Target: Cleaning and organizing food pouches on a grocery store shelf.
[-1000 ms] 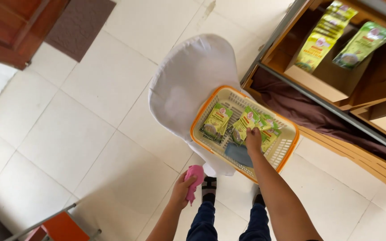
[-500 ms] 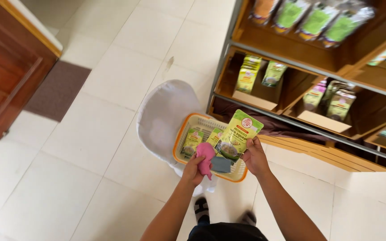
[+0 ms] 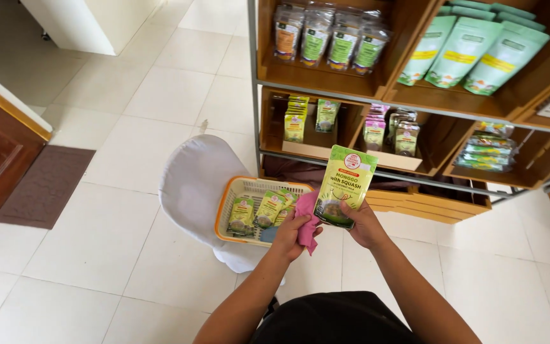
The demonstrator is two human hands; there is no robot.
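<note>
1. Wooden shelves (image 3: 415, 102) of packets fill the upper right.
2. Right hand (image 3: 361, 223) now grips a green pouch (image 3: 345, 185), lifted out of the orange basket (image 3: 237, 191) at centre.
3. Left hand (image 3: 294, 232) clutches a pink cloth (image 3: 307, 220) against the pouch.

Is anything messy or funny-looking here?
Nothing looks spilled or broken. One odd thing: the orange-rimmed plastic basket of green packets sits on a chair draped in white cloth, not on the wooden shelf. The right hand holds up a green pouch; the left hand grips a pink cloth.
</note>
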